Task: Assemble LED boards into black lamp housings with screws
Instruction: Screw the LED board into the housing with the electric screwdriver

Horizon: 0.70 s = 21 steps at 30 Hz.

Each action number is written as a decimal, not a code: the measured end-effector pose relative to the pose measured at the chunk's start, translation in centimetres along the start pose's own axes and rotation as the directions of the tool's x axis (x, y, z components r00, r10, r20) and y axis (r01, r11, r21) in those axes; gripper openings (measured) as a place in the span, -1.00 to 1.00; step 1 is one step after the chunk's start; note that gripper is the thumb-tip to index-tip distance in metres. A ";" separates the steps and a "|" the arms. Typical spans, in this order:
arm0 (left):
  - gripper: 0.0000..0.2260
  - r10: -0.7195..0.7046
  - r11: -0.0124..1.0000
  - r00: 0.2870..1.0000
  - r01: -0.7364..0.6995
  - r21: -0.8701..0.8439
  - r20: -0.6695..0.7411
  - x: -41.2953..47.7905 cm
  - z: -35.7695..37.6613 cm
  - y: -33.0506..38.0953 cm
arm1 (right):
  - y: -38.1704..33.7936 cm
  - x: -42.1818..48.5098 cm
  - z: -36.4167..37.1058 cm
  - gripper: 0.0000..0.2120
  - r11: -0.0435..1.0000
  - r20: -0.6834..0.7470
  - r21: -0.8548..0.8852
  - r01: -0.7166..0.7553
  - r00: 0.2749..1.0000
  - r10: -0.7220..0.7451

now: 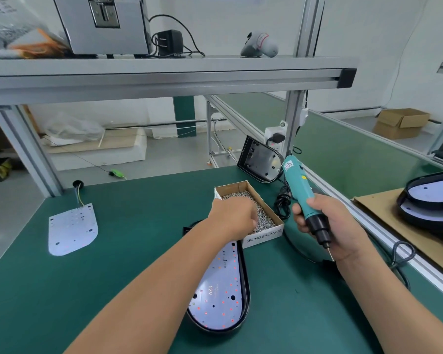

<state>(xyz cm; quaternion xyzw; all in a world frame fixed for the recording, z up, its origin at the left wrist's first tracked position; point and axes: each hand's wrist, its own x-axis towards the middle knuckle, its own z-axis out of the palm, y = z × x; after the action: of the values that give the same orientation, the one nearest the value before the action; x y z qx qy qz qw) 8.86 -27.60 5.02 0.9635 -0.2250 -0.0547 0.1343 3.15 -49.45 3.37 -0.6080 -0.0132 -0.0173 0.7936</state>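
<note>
Covering most of the lower view, the green desk [113, 290] carried everything in the job. Nearest the person lay a black lamp housing [246, 297], long and round-ended, flat on the desk with a white LED board [220, 292] seated inside it; the board was marked 12V and its far end was hidden under the left forearm. A stack of like housings [430, 208] sat on brown cardboard beyond the rail at the right edge. A second, loose LED board [72, 228] lay well apart at the left, with wires running from its far end. Another housing [260, 162] leaned tilted at the back of the desk, near a wall socket. Just beyond the near housing stood an open cardboard box [265, 238], lettered SPRING BALANCER and holding a heap of small silver screws [265, 222].

The right hand [325, 226] gripped a teal electric screwdriver [298, 185], its fingers [299, 213] wrapped tight round the barrel just above the black nose, bit slanting down toward the person and clear of the desk. The left hand [230, 215] reached into the box, its fingers [252, 222] curled down among the screws; perhaps they pinched one, but I could not tell, since the hand covered the tips.
</note>
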 end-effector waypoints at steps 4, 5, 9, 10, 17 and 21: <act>-0.86 -0.012 0.999 1.000 0.012 -0.052 0.010 -0.1 -0.3 0.0 | -0.2 -0.2 0.2 -0.50 1.000 0.008 0.010 0.009 1.000 -0.009; -0.87 -0.014 0.998 1.000 0.014 -0.067 0.011 0.0 -0.3 0.0 | -0.2 -0.2 0.2 -0.50 1.000 0.009 0.015 0.011 1.000 -0.011; -0.84 -0.031 0.989 1.000 0.030 -0.146 -0.002 0.0 -0.3 0.0 | -0.2 -0.2 0.3 -0.49 0.999 0.012 0.035 0.013 1.000 -0.014; -0.80 -0.031 0.988 0.999 0.030 -0.154 -0.009 -0.2 -0.3 0.0 | -0.2 -0.2 0.3 -0.49 0.999 0.011 0.037 0.017 1.000 -0.018; -0.81 -0.064 0.877 0.995 0.017 -0.480 -0.082 -1.6 -2.2 -0.2 | -0.1 -0.2 0.1 -0.54 0.997 -0.014 0.076 0.021 1.000 -0.020; -0.84 -0.164 0.329 0.986 0.016 -0.944 -0.040 -4.5 -4.5 -0.9 | -0.1 -0.2 0.2 -0.66 0.985 0.006 0.172 0.015 1.000 -0.016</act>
<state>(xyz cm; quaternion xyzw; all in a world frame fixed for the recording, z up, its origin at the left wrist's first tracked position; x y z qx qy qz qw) 6.02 -23.73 9.28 0.7214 -0.0893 -0.1200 0.6762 2.99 -49.30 3.48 -0.5370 -0.0224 -0.0202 0.8430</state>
